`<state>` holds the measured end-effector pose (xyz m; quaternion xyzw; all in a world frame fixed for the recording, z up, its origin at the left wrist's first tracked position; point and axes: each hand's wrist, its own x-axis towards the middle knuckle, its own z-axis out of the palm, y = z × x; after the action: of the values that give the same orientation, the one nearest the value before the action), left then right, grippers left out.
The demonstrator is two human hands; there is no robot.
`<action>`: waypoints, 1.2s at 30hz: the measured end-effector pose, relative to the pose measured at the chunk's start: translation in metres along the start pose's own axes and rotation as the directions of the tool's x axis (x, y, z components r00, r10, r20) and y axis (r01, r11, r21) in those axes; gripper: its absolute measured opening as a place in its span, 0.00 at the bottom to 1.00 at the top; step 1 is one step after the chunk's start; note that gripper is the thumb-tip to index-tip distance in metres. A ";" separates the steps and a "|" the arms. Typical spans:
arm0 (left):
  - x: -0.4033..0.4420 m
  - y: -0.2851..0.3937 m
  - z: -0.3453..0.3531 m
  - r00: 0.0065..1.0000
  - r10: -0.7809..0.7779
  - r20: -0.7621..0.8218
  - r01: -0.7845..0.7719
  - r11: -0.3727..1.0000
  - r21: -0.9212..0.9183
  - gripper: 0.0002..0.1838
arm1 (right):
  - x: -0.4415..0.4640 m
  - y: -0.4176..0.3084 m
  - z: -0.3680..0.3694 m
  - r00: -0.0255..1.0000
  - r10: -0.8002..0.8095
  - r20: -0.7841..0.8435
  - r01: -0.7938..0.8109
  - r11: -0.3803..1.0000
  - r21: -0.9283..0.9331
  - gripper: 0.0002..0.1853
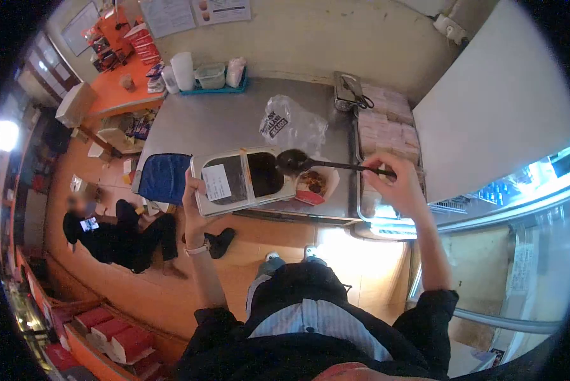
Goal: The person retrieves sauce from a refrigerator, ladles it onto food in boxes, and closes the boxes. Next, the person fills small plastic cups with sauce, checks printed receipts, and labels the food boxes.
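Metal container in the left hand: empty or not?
Not empty. Dark contents show in the right section of the metal container; how full it is, I cannot tell.

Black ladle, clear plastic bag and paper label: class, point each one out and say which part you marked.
Black ladle (292,160): head camera view, on its bowl.
Clear plastic bag (276,125): head camera view, on its printed part.
Paper label (216,182): head camera view, on its middle.
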<state>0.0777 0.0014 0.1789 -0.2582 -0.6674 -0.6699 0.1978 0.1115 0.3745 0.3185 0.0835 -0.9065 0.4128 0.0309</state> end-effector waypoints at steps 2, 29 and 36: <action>0.002 0.004 0.001 0.998 -0.015 0.056 0.015 1.000 0.006 0.33 | 0.002 -0.022 0.001 0.975 -0.217 0.052 0.222 0.918 -0.328 0.09; 0.022 0.186 0.661 0.626 0.465 0.626 0.406 0.490 -0.771 0.35 | -0.367 0.172 -0.255 0.331 0.007 -0.943 0.354 0.926 0.131 0.76; 0.066 0.280 0.818 0.370 0.663 0.650 0.205 0.624 -0.754 0.45 | -0.406 0.229 -0.396 0.017 -0.264 -0.964 0.201 0.946 -0.255 0.73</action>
<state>0.2633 0.8130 0.4207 -0.7328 -0.2777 -0.5831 -0.2141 0.4650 0.8712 0.3579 -0.0747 -0.6210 0.3253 0.7092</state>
